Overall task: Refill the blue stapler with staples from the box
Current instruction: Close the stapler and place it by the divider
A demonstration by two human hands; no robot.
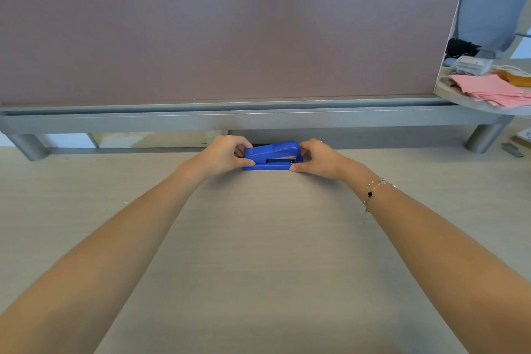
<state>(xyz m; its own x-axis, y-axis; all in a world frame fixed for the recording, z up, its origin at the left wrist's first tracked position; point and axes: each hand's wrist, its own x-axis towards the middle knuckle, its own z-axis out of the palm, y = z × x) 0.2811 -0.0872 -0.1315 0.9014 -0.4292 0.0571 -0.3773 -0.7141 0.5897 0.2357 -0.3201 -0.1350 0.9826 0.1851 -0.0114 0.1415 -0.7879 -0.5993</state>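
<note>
The blue stapler (pixel 272 156) is sitting flat on the desk (pixel 258 253), far out near the gray rail. The left hand (pixel 227 156) is pinching its back end. The right hand (pixel 314 158) is pinching its front end.

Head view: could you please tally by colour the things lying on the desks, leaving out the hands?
Blue: 1, the stapler, held at both ends by the left hand and right hand.
Pink: 1, the paper stack.
Orange: 1, the packet.
Grey: 1, the staple strip.
Total: 4
</note>
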